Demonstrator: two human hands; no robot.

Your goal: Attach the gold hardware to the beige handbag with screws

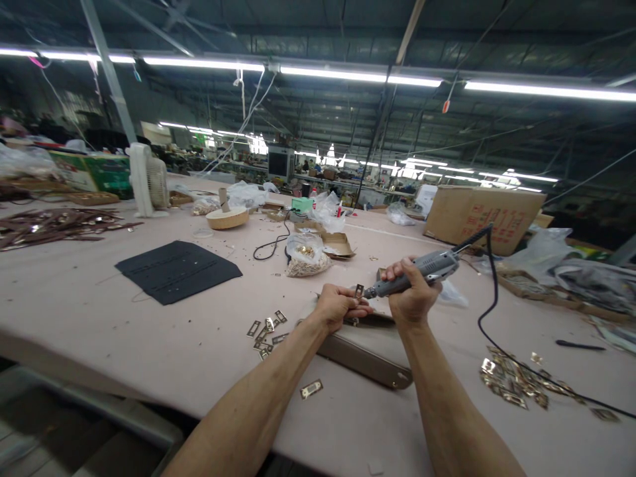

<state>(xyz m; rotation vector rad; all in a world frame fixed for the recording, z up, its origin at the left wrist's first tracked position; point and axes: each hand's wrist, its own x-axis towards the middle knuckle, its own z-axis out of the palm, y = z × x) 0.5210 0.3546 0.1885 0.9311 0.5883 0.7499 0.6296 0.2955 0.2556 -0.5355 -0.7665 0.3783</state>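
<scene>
My left hand [340, 306] is closed, with a small metal plate [358, 290] with a rectangular opening upright at its fingertips. My right hand [413, 291] is wrapped round a grey corded rotary tool [432, 266], whose chuck points left, close to that plate. Whether its tip touches the plate I cannot tell. Under both hands lies a brown leather-like piece [365, 361] with a hole at its near end, partly hidden by my left hand and arm. Several similar metal plates [268, 326] lie left of it, and a single plate [311, 389] sits nearer me.
A heap of metal plates [517, 381] is at right, crossed by the tool's black cord [489, 308]. Behind the hands stands a clear bag of small metal parts [307, 257]. Dark sheets [179, 270], a tape roll [227, 218], a white fan [148, 180] and a cardboard box [481, 218] are farther off.
</scene>
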